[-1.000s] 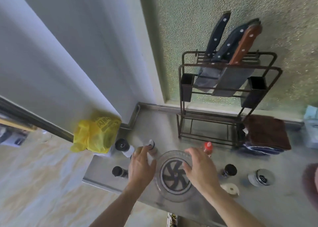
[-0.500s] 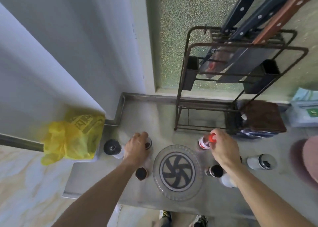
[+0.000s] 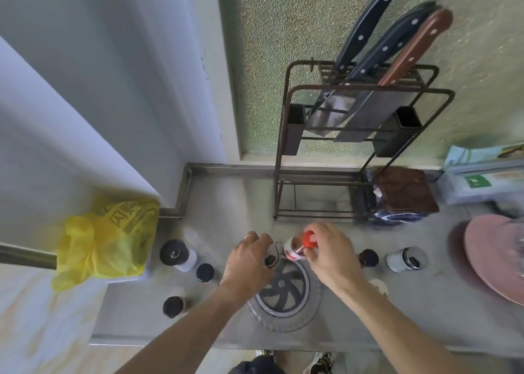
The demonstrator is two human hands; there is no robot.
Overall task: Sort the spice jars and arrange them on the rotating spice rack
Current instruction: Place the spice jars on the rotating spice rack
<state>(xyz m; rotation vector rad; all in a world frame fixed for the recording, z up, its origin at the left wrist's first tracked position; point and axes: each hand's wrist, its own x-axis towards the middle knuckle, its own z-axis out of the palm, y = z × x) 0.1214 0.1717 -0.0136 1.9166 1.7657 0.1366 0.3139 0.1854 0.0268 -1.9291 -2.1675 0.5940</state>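
Note:
The round clear rotating rack (image 3: 283, 317) with a dark fan-shaped centre lies on the steel counter (image 3: 226, 203). Over its far edge my left hand (image 3: 249, 263) grips a small black-lidded jar (image 3: 270, 256). Right beside it my right hand (image 3: 329, 254) holds a red-capped jar (image 3: 296, 247) tilted toward the left. The two jars almost touch. Left of the rack stand a large black-topped jar (image 3: 177, 254) and two small black-lidded jars (image 3: 205, 273) (image 3: 173, 306). To the right are another black-lidded jar (image 3: 368, 258), a silvery jar (image 3: 407, 259) and a white lid (image 3: 378, 285), partly hidden by my right arm.
A dark wire knife stand (image 3: 354, 147) with three knives rises just behind the hands. A yellow plastic bag (image 3: 105, 240) sits at the left counter end. A brown cloth (image 3: 402, 189), boxes (image 3: 482, 175) and a pink round object (image 3: 496, 251) lie to the right.
Both hands have lifted their jars and brought them together over the rack's far edge. The left hand moved right, the right hand moved left. The camera view shifted closer.

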